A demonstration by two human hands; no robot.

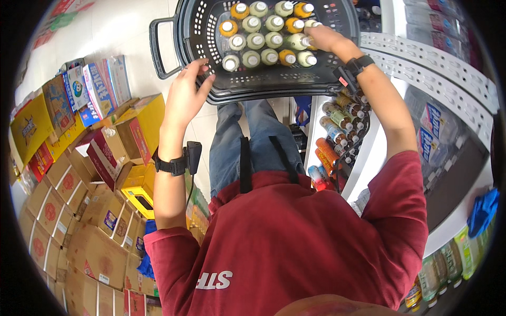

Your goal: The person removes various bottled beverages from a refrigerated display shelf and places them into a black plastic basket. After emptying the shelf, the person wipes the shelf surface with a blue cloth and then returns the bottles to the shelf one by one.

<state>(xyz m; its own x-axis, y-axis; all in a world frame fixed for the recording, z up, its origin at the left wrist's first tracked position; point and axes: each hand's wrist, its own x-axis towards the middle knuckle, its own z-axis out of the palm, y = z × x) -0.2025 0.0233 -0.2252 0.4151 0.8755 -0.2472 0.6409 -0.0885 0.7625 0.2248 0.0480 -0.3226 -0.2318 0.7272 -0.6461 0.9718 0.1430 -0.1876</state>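
A black plastic shopping basket [253, 90] is in front of me, above my legs. Standing in rows inside it are several white-capped drink bottles, some with pale green contents, like this pale green bottle [251, 59], and others orange, like this orange bottle [286, 58]. My right hand [326, 37] reaches in over the right side, its fingers closed about a bottle [312, 23] at the end of a row; the fingertips are partly hidden. At the basket's near left corner, my left hand [189, 89] has thumb and fingers apart and holds nothing. Whether it touches the rim is unclear.
A side handle [155, 51] juts from the basket's left. Cardboard cartons [99, 249] and opened boxes [102, 154] are piled on the left. To the right, a white shelf unit [427, 59] carries bottled drinks [336, 130], close to my right arm. A blue cloth [483, 213] hangs there.
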